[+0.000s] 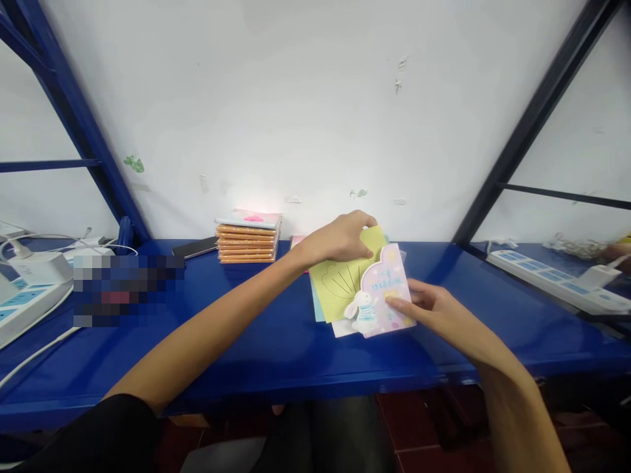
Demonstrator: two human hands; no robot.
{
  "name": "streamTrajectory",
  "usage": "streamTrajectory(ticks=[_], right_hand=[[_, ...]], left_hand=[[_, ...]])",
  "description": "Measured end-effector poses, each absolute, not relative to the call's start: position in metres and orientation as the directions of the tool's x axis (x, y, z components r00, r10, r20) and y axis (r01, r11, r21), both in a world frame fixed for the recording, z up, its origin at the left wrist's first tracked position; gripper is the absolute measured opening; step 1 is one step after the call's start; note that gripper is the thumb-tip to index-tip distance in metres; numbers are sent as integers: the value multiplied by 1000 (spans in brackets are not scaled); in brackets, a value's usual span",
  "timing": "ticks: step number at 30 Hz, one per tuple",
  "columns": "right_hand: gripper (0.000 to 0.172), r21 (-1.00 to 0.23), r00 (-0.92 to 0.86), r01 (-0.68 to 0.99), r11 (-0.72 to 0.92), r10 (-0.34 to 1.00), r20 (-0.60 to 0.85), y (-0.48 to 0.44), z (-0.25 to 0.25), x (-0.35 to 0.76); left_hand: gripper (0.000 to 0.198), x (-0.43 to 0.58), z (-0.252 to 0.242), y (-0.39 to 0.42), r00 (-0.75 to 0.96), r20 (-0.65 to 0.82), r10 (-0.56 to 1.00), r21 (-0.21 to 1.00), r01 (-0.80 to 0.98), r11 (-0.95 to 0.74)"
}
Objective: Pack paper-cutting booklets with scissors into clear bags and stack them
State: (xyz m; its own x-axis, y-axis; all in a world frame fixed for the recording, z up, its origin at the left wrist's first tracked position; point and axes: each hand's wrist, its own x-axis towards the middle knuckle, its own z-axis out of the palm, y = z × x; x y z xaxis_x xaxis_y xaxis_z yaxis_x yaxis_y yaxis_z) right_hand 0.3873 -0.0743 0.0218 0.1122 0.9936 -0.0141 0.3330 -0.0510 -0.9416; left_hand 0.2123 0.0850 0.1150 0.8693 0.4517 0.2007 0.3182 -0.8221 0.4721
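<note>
Blue shelf (256,355) bearing cards (345,282) backs onto a white wall (296,98)

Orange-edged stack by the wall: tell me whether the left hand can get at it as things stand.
Probably yes: the left hand is just right of the stack, only bare blue shelf between them. But it pinches the yellow card, while the right hand holds the purple card.

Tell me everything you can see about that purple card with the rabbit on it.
The purple card looks like thin paper, with a scalloped top, pale lettering and a white rabbit at its lower left. It sits tilted over a yellow sheet above the blue table. The right hand pinches its right edge.
</note>
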Motion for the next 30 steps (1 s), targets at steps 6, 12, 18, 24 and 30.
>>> streamTrajectory(ticks=[6, 12, 18, 24, 30], right_hand=[[42, -921, 49, 388, -9, 999, 11, -67, 15, 386], [41, -886, 54, 464, -2, 998, 26, -68, 15, 388], [43, -876, 84, 482, -22, 996, 21, -69, 14, 386], [45, -830, 108, 558, -17, 993, 52, -66, 9, 385], [47, -908, 127, 418, 4, 990, 63, -70, 18, 381]], left_hand=[[43, 217, 99, 50, 901, 344, 266, 241, 189, -952], [40, 212, 104, 40, 946, 292, 143, 105, 116, -988], [31, 198, 123, 40, 969, 53, 243, 151, 232, -961], [34, 202, 114, 36, 979, 63, 195, 94, 189, -977], [35, 201, 120, 37, 967, -10, 256, 152, 254, -955]])
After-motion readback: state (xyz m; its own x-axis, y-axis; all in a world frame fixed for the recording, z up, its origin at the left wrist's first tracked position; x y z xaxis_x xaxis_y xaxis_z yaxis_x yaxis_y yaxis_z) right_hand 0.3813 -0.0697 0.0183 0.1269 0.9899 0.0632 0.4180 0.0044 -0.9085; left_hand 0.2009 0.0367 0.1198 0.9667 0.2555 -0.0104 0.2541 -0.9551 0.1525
